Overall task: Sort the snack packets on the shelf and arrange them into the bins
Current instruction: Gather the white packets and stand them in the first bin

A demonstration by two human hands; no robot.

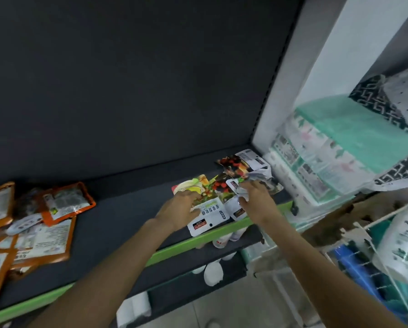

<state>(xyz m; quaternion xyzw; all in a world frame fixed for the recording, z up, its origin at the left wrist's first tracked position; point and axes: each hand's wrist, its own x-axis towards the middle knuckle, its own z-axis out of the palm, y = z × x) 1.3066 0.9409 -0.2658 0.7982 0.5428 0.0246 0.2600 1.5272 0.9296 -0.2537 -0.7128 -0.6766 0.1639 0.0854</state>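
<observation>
White snack packets with colourful fruit pictures (211, 209) lie in a loose pile at the right end of the dark shelf (117, 216). My left hand (179, 209) grips the near packets of that pile from the left. My right hand (252, 200) pinches a crumpled white packet (242, 191) on the pile's right side. More of the same packets (243, 163) lie behind, against the shelf's right wall. A heap of orange-edged packets (42, 221) sits at the shelf's left end.
The shelf has a green front lip (174, 247). Lower shelves hold white items (212, 272). To the right stand clear and teal boxes (335, 147), a wire rack (364, 254) and a white bottle (406, 245).
</observation>
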